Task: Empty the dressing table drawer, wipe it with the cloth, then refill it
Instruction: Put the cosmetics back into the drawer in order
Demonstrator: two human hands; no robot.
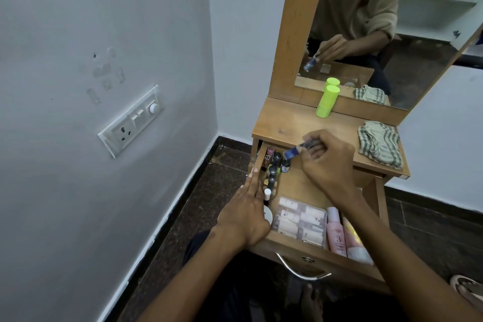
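Under the right hand, a blurred blue bottle shows partly.

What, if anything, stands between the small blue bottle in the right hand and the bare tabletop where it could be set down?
Nothing visible blocks it. The right hand holds the blue bottle just over the drawer's back end, below the tabletop edge. The green bottle stands further back and the checked cloth lies to the right.

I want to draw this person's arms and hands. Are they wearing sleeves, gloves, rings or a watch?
Draw both arms bare. The left hand and right hand have no gloves, and no rings or watch show. No sleeve covers either forearm in the direct view. In the mirror, a loose olive-brown sleeve ends above the wrist, its cuff pushed up.
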